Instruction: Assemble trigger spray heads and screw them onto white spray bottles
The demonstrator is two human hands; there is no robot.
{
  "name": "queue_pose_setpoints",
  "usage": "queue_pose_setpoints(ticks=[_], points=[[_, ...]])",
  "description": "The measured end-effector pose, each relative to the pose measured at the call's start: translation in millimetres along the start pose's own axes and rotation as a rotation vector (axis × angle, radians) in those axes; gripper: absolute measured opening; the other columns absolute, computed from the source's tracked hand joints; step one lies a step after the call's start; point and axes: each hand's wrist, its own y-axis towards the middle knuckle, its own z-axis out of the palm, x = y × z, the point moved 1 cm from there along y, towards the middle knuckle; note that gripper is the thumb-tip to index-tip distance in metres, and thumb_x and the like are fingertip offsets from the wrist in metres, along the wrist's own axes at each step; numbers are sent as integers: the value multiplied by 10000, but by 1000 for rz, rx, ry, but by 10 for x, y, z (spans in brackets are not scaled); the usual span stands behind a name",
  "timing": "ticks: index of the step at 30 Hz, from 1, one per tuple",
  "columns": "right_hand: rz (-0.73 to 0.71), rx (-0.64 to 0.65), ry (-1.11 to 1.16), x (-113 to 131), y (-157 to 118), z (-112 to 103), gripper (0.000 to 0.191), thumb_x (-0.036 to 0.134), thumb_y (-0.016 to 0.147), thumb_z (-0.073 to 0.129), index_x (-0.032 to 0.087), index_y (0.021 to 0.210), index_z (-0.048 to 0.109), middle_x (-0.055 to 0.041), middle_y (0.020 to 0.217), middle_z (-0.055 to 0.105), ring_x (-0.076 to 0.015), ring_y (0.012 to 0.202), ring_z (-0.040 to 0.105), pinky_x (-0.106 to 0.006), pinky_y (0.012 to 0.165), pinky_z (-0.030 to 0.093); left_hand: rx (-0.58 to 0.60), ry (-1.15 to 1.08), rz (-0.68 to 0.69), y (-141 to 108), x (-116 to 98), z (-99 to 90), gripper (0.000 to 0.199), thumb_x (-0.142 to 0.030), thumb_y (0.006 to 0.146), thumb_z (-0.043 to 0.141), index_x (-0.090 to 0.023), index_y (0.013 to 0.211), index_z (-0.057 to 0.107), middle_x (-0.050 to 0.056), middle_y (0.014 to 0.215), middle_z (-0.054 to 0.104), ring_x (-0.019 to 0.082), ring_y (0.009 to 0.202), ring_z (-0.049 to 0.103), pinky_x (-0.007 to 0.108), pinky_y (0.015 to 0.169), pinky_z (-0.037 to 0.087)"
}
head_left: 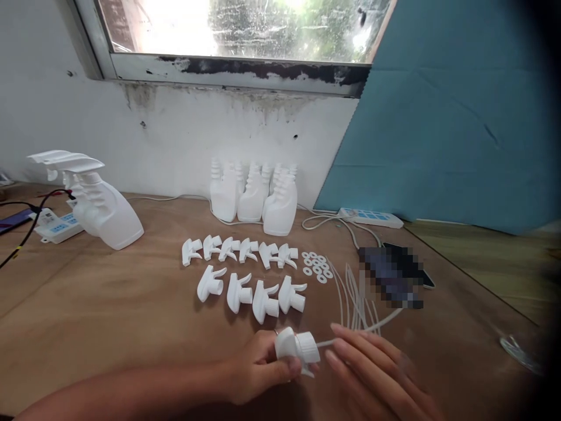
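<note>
On the counter (pixel 109 304), the front-row trigger heads (pixel 259 305) lay just beyond the left hand (pixel 245 371), whose forearm could have knocked them if it swung forward. That hand's grip was clasped around a spray head (pixel 286 344); a loose hold could have let it twist as the thin tube (pixel 326 343) met its collar. Off-line pressure might have bent the tube. Whether the blurred right hand (pixel 377 374) had its grip closed on it, I could not tell; its fingers might have snagged the loose tubes (pixel 349 298)
</note>
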Motion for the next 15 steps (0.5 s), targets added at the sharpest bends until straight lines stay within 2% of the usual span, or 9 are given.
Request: queue_pose_setpoints(ticks=[3,5,7,10,12,15], points=[[1,122,9,2,56,70,314,105,903,525,100,1196,637,-111,1078,725,-253,1027,683,-370,879,559,22,-25,6,-4,34,-8,487,-557,847,573,-81,913,646,53,790,561,136,722,499,243,693,396],[45,101,14,51,61,100,323,78,892,527,91,1201,622,-107,1039,731,-225,950,697,-340,824,562,8,-72,-8,-5,43,-3,470,-545,826,604,-82,900,623,58,794,570,142,726,515,249,700,404],[129,73,10,105,45,123,323,95,889,545,105,1204,616,-101,1000,729,-208,884,695,-319,794,560,1,-112,-26,-3,46,5,463,-533,805,635,-86,919,600,60,799,575,146,729,526,258,710,413],[309,91,50,146,28,170,312,175,910,530,118,1208,604,-121,1035,689,-215,902,677,-311,799,557,-12,-96,-45,1,63,4,470,-541,809,628,-93,940,572,59,796,575,150,734,532,262,706,414],[382,139,117,152,40,209,275,208,931,489,138,1167,609,-117,1025,667,-210,897,669,-298,772,559,-67,-22,-43,0,87,-13,470,-555,815,613,-101,927,561,50,786,568,142,718,520,248,673,401],[387,207,189,155,72,238,191,189,949,444,168,964,633,-65,833,636,-162,715,635,-264,623,521,-185,127,-80,-16,116,-42,457,-565,815,604,-111,813,552,9,700,512,102,632,446,215,585,351]])
